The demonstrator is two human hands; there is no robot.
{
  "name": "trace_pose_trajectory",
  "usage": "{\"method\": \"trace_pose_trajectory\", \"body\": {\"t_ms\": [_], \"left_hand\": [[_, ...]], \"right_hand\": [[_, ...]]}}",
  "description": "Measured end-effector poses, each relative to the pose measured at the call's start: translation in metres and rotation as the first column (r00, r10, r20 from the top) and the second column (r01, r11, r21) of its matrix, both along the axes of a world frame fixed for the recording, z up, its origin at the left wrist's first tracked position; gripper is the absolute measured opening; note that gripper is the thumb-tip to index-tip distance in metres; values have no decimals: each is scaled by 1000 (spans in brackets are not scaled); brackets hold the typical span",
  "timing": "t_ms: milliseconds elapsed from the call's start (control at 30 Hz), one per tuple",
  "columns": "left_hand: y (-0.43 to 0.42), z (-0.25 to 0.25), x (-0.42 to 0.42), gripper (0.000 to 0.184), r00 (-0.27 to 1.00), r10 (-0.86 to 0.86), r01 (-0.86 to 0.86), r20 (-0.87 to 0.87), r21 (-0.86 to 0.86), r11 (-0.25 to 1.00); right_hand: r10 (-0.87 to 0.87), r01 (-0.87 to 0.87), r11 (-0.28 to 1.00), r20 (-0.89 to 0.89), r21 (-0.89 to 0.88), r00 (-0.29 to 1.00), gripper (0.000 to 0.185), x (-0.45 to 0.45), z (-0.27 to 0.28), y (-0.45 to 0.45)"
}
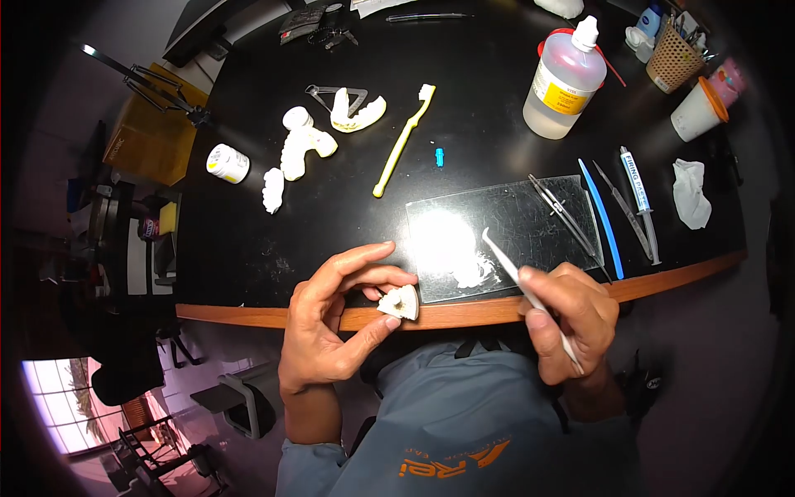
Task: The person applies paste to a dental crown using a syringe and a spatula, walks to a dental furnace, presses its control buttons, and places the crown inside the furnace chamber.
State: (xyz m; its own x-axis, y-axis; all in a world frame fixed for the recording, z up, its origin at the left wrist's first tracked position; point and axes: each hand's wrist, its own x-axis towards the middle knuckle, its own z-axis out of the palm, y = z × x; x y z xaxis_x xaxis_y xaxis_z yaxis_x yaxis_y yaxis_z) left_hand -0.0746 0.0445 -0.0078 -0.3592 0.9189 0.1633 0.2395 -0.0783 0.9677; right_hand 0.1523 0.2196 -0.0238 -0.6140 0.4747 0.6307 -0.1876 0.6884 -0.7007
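Note:
Between the thumb and fingers of my left hand (335,319) is a small pale dental model piece (400,304), held at the table's wooden front edge. My right hand (571,323) grips a slim white tool (517,280) like a pen; its curved tip points up and left, over the glass plate (530,215). White paste or powder (474,272) is smeared on the plate near the front, beside strong glare. The tool tip and the model piece are apart. Whether the tip touches the plate, I cannot tell.
Metal tweezers (566,217), a blue stick (602,219) and a syringe (637,186) lie right. Behind the plate stands a large bottle (565,81). A yellow toothbrush (401,149), blue piece (440,156), dental casts (296,156) and a white jar (228,164) are at left and centre.

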Motion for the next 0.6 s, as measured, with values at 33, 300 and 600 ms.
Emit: {"method": "trace_pose_trajectory", "body": {"t_ms": [33, 300, 600], "left_hand": [[1, 0, 0, 68, 1000, -5, 5, 4, 4, 1000], [2, -1, 2, 67, 1000, 4, -4, -4, 11, 1000], [1, -2, 2, 67, 1000, 12, -12, -5, 11, 1000]], "right_hand": [[-72, 70, 994, -26, -80, 997, 15, -5, -2, -10], [-44, 36, 979, 37, 203, 998, 18, -10, 1, 0], [-77, 65, 970, 42, 234, 996, 16, -10, 0, 0]]}}
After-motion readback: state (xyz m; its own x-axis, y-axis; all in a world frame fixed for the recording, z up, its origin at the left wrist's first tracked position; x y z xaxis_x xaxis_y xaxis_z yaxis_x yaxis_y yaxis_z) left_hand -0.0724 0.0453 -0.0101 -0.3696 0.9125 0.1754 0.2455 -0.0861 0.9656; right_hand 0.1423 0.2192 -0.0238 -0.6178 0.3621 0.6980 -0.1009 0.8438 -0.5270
